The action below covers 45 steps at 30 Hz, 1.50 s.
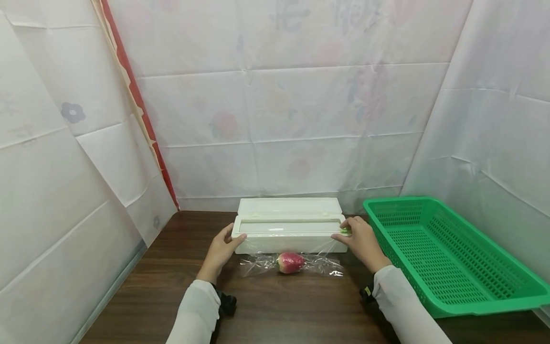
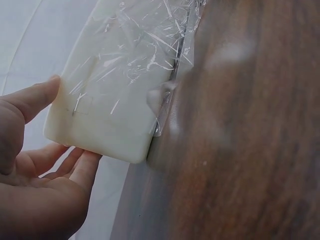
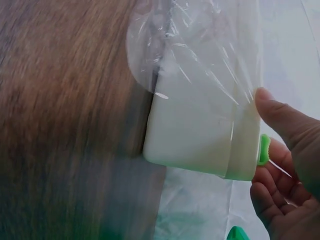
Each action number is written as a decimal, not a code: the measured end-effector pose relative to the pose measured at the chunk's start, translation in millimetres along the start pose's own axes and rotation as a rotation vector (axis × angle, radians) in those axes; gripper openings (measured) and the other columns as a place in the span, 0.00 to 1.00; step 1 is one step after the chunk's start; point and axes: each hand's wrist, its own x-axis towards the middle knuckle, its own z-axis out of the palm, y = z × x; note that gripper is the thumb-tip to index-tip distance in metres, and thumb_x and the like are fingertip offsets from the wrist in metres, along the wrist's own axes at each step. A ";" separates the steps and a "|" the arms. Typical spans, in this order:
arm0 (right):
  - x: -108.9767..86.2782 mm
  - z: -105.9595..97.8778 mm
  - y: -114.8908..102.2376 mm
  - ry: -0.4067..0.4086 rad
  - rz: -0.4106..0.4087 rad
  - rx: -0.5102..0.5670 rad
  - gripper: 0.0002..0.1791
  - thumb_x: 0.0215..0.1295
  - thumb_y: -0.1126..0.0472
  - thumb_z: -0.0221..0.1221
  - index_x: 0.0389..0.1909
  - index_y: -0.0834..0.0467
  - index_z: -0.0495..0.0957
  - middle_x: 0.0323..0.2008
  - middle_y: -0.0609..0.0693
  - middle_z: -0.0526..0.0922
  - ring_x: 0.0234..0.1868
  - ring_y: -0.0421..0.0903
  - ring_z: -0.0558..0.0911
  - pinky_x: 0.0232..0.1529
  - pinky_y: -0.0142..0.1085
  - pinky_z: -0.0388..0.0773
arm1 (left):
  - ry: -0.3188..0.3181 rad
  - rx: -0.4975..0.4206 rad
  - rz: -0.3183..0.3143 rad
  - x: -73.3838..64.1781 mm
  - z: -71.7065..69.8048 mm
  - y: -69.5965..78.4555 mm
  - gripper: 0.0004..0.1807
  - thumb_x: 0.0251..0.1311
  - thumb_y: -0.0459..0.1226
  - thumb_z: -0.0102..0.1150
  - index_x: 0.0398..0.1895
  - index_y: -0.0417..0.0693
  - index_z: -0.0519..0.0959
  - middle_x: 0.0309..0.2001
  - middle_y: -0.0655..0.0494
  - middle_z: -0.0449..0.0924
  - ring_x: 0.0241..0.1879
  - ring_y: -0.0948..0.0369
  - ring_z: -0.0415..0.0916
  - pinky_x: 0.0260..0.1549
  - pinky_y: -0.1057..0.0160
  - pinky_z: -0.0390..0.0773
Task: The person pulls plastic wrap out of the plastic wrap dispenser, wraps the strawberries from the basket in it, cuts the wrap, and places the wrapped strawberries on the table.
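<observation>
Left hand (image 1: 218, 252) fingers grip the white box (image 1: 266, 243), apparently steadying it; right hand (image 1: 363, 242) fingers hold its opposite end beside the green slider (image 3: 264, 149). Fruit (image 1: 290, 263) lies between.

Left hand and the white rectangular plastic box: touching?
Touching: in the left wrist view, the left hand has its thumb tip against one edge of the white rectangular plastic box, fingertips against its end.
</observation>
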 end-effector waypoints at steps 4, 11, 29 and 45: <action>0.9 -1.7 0.6 -0.017 0.004 0.013 0.21 0.47 0.48 0.70 0.33 0.60 0.78 0.31 0.51 0.75 0.30 0.44 0.72 0.31 0.42 0.76 | -0.004 0.005 -0.004 1.3 0.8 -0.7 0.44 0.55 0.51 0.62 0.70 0.45 0.55 0.68 0.43 0.58 0.61 0.49 0.62 0.57 0.45 0.69; 3.4 -4.7 1.0 -0.038 -0.012 0.037 0.17 0.47 0.52 0.71 0.32 0.59 0.80 0.32 0.50 0.77 0.32 0.44 0.75 0.32 0.43 0.78 | 0.004 0.014 0.000 2.0 0.7 -0.2 0.44 0.55 0.52 0.62 0.70 0.46 0.55 0.67 0.43 0.60 0.61 0.50 0.62 0.57 0.45 0.69; 1.7 -4.4 0.4 -0.023 -0.157 0.017 0.12 0.51 0.60 0.68 0.34 0.59 0.80 0.33 0.51 0.78 0.34 0.45 0.77 0.32 0.42 0.80 | 0.010 0.007 0.026 2.3 -0.9 -0.4 0.43 0.54 0.51 0.63 0.69 0.46 0.57 0.66 0.44 0.63 0.58 0.53 0.66 0.55 0.47 0.71; 3.2 2.0 6.6 -0.072 -0.282 0.030 0.09 0.54 0.63 0.66 0.37 0.56 0.79 0.36 0.48 0.78 0.36 0.41 0.78 0.32 0.37 0.81 | 0.002 0.032 -0.017 2.9 -0.5 -3.0 0.44 0.54 0.55 0.61 0.71 0.51 0.56 0.68 0.45 0.59 0.63 0.49 0.59 0.59 0.43 0.65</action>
